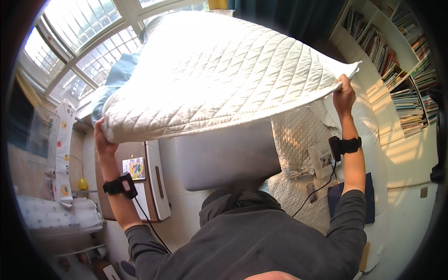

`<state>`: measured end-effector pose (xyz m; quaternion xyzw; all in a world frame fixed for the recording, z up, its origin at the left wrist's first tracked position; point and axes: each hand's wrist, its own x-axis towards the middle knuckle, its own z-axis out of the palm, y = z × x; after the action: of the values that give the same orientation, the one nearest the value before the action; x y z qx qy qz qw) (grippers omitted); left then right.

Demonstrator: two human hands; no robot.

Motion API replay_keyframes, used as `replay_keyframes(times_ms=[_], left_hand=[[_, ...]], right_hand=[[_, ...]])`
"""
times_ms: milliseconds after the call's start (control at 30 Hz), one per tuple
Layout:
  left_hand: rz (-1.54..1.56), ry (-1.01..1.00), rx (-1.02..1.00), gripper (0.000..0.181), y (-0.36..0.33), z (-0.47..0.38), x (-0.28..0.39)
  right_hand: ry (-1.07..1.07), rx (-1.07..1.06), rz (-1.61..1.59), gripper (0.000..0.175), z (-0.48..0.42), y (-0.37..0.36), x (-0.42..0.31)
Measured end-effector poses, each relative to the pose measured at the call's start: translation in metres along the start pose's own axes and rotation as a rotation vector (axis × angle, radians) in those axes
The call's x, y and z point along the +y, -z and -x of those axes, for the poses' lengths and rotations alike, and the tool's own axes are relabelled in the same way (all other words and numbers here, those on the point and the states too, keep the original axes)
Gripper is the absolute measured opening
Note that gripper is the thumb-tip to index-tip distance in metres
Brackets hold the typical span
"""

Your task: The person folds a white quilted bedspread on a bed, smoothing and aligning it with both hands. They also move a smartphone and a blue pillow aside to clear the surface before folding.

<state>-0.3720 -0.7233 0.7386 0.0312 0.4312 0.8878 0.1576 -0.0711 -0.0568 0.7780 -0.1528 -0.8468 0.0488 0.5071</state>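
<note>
A white quilted blanket (217,77) is stretched out in the air between my raised hands. My left hand (105,140) grips its near left corner, with blue fabric (120,71) showing along that side. The near right edge is bunched in my right hand (344,94), and a tip of cloth sticks out beyond the fingers. Bright light washes out the upper part of the blanket. Beneath its near edge is a grey padded surface (227,154), partly hidden. Other quilted fabric (294,140) lies to the right of that, below my right hand.
A cabinet (159,182) with a colourful book (134,168) on top stands at left. On the right, a printed sheet (320,159), a phone-like object (311,192) and a dark blue flat item (369,199) lie on the bedding. Bookshelves (402,82) line the right; windows (80,42) are upper left.
</note>
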Motion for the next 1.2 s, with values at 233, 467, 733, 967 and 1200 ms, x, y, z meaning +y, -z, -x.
replay_keyframes(times_ms=[233, 467, 733, 967, 1200], left_hand=[[0.024, 0.399, 0.186, 0.038, 0.110, -0.093, -0.203], [-0.248, 0.389, 0.797, 0.058, 0.221, -0.084, -0.390], [-0.512, 0.377, 1.181, 0.054, 0.351, -0.009, -0.552], [-0.023, 0.831, 1.340, 0.047, 0.332, 0.041, -0.648], [-0.477, 0.564, 1.505, 0.037, 0.327, 0.036, -0.676]], right_hand=[[-0.238, -0.580, 0.281, 0.015, 0.157, -0.130, 0.046], [-0.360, -1.006, 0.351, 0.022, 0.339, -0.249, 0.112], [-0.375, -1.536, 0.503, 0.021, 0.498, -0.303, 0.150], [-0.171, -1.709, 0.558, 0.018, 0.583, -0.330, 0.163], [0.128, -2.001, 0.660, 0.015, 0.628, -0.362, 0.179]])
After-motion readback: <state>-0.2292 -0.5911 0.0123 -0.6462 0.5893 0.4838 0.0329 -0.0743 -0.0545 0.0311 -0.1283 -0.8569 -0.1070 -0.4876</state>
